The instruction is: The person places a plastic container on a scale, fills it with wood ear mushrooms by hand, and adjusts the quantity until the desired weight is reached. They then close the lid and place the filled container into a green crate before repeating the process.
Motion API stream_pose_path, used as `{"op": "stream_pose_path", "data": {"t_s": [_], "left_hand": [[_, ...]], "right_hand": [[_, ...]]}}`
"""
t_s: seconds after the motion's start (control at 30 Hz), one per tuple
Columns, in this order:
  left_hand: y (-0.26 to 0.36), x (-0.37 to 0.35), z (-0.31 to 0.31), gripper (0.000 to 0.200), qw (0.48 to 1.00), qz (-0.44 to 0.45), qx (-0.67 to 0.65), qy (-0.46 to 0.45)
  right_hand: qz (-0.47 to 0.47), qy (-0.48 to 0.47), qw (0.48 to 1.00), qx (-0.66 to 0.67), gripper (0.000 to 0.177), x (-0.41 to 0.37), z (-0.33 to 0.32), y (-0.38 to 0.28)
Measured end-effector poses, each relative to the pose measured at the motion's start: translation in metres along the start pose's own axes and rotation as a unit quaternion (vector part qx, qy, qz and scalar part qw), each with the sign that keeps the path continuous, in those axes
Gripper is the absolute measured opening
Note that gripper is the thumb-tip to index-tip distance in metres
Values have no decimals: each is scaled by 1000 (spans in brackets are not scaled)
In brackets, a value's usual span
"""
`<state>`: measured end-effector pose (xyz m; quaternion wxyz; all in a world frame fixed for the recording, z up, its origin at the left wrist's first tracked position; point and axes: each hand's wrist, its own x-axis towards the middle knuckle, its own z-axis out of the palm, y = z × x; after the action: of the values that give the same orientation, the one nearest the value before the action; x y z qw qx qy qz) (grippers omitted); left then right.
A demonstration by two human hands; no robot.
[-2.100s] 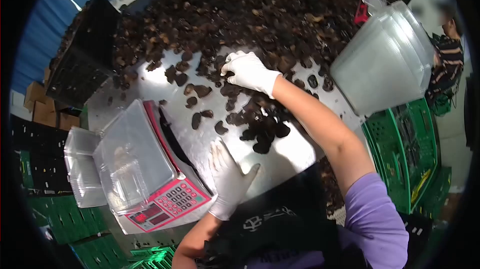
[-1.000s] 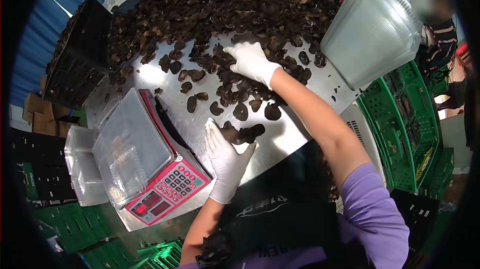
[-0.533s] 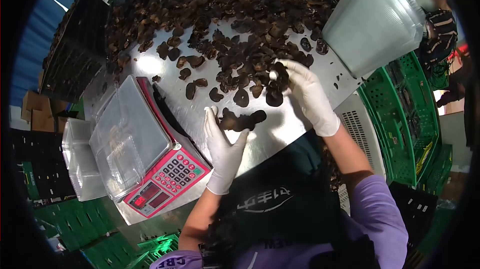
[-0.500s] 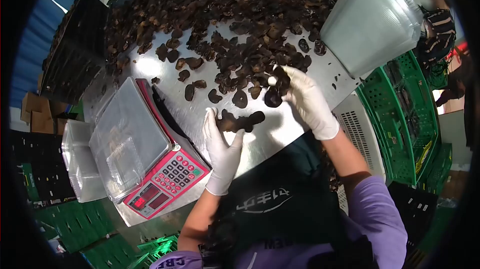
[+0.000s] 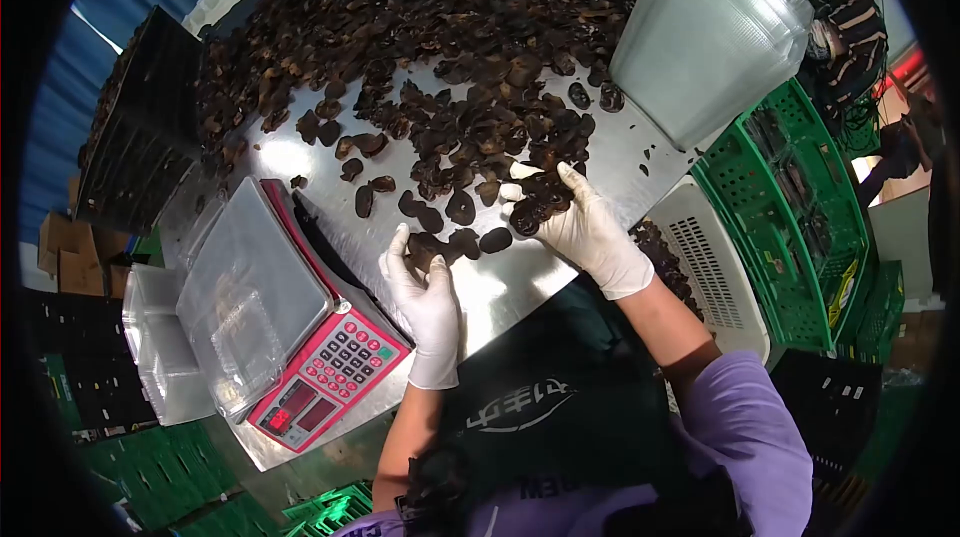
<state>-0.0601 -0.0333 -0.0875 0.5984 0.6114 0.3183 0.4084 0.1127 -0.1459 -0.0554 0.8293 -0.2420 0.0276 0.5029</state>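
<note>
My left hand [image 5: 422,307], in a white glove, pinches a dark brown wood ear mushroom [image 5: 425,249] between thumb and fingers, low over the metal table. More pieces lie just right of its fingertips. Gloved as well, my right hand [image 5: 592,237] is closed around a small bunch of wood ear mushrooms [image 5: 542,199] near the front of the loose pile. Some of its fingers are hidden behind the bunch. Beyond both hands, a large heap of wood ear mushrooms [image 5: 430,17] covers the far part of the metal table [image 5: 480,299].
A red scale [image 5: 340,362] with a clear plastic tray [image 5: 250,307] on top stands at left. Stacked clear containers [image 5: 700,47] stand at the back right. Green crates [image 5: 780,227] and a white basket [image 5: 715,267] are on the right. Another person [image 5: 850,47] is behind.
My left hand has moved slightly left and down, its fingers closer together on a piece. My right hand has come a little left and lower with its bunch. The camera view has shifted slightly.
</note>
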Motion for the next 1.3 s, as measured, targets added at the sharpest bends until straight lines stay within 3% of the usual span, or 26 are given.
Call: {"op": "stream_pose_path", "data": {"t_s": [0.07,0.13,0.2,0.33,0.37,0.43,0.47,0.53,0.57,0.6,0.67,0.7,0.73,0.8,0.87,0.93,1.03,1.13,1.17,1.2,1.23,1.27,1.3], "left_hand": [[-3,1,2,60,992,-52,-111,23],[-2,5,0,57,993,-50,-103,25],[-1,8,-7,55,992,-69,-107,22],[7,13,-7,58,973,-131,-186,43],[6,13,-6,57,970,-132,-201,45],[16,11,-2,57,962,-134,-233,46],[16,9,-3,57,962,-134,-233,45],[16,1,-6,56,982,-93,-154,58],[14,-2,-4,59,976,-79,-194,61],[8,-5,-5,59,976,-78,-195,61],[-5,-12,-9,64,999,-2,30,38],[-9,-15,-9,65,997,6,60,40],[0,-19,-8,67,994,8,109,26],[4,-22,-5,71,963,98,250,28],[-1,-21,-3,73,954,119,275,26],[-1,-22,-2,75,943,142,300,21],[2,-22,-1,76,966,116,230,12],[1,-22,-2,76,978,88,187,24],[0,-23,-1,75,981,83,171,24],[0,-23,-1,75,985,78,153,22],[0,-21,-4,74,961,111,252,15],[-1,-22,-3,73,968,104,230,5],[1,-22,-4,71,966,106,237,-10]], "right_hand": [[8,-3,1000,13,47,1,-5,0],[-10,10,1000,16,48,-4,4,0],[6,-51,997,-50,45,-4,0,-4],[5,-2,984,-176,38,-15,3,-1],[-33,-4,960,-278,38,-14,1,6],[-96,10,885,-456,42,-16,3,19],[-236,-18,746,-622,49,-13,-5,26],[-321,-44,555,-766,56,-8,-3,35],[-285,-54,481,-828,56,-9,1,38],[-285,-55,480,-828,56,-8,3,42],[-322,-80,446,-831,57,-4,7,51],[-374,-81,450,-807,46,2,12,52],[-374,-83,449,-807,46,10,16,49],[-419,-118,383,-815,31,29,23,41],[-329,-153,276,-890,15,46,35,37],[-266,-159,165,-936,14,58,41,42],[-308,-185,173,-917,13,61,44,35],[-441,-126,287,-841,7,13,46,-5],[-434,-96,292,-847,10,-14,44,-26],[-388,-71,274,-877,14,-48,45,-50],[-311,-45,272,-909,16,-76,38,-72],[-284,-13,231,-930,17,-98,23,-89],[-199,29,175,-964,20,-120,14,-102]]}}
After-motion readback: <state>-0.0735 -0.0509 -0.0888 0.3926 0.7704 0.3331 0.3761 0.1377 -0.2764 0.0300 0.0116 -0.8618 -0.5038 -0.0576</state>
